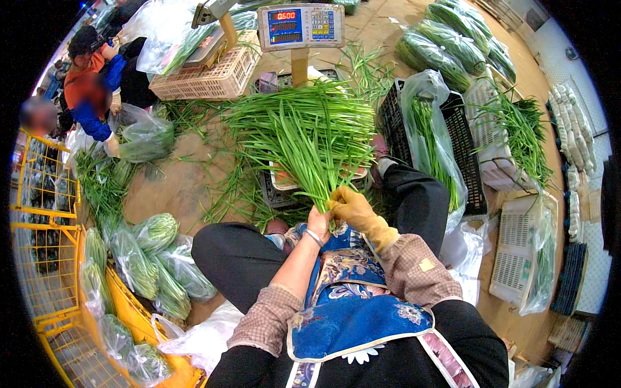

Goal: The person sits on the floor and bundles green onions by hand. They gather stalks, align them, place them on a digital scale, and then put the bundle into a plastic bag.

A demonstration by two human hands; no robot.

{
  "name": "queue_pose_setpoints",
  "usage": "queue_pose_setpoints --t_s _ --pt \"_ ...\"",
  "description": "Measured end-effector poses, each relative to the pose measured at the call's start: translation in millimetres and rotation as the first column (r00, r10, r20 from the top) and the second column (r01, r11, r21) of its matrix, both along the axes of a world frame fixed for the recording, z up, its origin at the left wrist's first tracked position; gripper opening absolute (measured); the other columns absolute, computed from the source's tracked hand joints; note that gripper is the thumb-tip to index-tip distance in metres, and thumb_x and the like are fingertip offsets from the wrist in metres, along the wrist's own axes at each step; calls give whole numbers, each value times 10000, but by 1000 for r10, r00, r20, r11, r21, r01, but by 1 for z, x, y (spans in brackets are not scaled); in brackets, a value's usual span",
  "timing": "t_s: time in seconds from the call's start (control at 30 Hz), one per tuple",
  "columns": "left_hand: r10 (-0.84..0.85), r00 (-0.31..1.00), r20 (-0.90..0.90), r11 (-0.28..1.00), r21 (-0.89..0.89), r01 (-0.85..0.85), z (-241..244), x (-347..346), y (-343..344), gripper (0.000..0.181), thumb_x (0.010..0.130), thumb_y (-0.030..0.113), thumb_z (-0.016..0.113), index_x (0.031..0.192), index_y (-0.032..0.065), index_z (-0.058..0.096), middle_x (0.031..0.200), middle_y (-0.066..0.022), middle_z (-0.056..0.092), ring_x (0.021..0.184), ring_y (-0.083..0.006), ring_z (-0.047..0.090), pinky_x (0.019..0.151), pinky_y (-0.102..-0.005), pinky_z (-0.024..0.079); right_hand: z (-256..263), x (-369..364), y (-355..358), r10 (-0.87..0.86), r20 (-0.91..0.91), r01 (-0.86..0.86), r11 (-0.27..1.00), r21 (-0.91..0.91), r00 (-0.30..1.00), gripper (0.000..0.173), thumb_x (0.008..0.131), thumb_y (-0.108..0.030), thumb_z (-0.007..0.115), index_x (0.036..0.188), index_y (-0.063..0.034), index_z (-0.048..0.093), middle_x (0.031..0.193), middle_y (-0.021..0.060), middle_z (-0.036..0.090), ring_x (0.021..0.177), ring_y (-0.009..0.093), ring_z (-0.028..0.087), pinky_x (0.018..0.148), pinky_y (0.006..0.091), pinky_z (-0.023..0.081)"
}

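My bare left hand [319, 226] grips the lower ends of a bunch of long flat green leaves, likely garlic chives [303, 167]. On my right hand [356, 211] is a yellowish glove; its fingers press on the same stalks just beside the left hand. The leaf tips fan out away from me, over a large pile of the same greens [310, 114]. Beneath that pile shows the edge of an orange and white tray [286, 180] on a black crate. A digital scale's display [301, 26] stands behind the pile with lit red digits.
A black crate [465, 145] with a bagged bunch stands at my right, beside white crates [516, 247]. Bagged greens [145, 262] lie at left near a yellow metal cart [48, 218]. A seated person [92, 92] handles a plastic bag at the far left, near another scale on a beige crate [213, 72].
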State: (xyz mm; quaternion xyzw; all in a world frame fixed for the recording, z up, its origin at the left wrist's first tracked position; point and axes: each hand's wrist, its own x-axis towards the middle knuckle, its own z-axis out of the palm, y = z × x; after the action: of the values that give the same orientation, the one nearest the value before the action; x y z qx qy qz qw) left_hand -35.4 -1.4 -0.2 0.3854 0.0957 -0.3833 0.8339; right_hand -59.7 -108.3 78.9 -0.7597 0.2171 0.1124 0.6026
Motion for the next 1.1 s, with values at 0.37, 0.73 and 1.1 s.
queue_pose_setpoints --t_s 0.37,0.73,1.1 --pt "-117 955 -273 970 -239 50 -3 9 13 261 775 182 507 1014 77 507 912 -69 566 800 -208 549 679 -325 466 -34 -5 -7 46 117 -22 980 -196 992 310 776 -346 538 820 -39 539 760 147 571 730 304 550 612 339 430" --pt "8 978 -208 1000 16 -5 -3 13 14 170 801 140 541 900 5 514 765 -114 591 564 -148 574 445 -245 493 34 -39 -14 -475 429 378 877 295 768 143 824 -148 539 910 -34 537 720 15 542 613 83 498 562 209 416" --pt "-26 978 -207 999 36 34 10 13 19 212 817 150 514 969 6 487 830 -140 595 662 -193 600 485 -255 504 -26 -45 -18 -246 -261 333 867 371 933 362 787 -350 542 834 7 512 716 65 558 530 115 502 443 229 383"
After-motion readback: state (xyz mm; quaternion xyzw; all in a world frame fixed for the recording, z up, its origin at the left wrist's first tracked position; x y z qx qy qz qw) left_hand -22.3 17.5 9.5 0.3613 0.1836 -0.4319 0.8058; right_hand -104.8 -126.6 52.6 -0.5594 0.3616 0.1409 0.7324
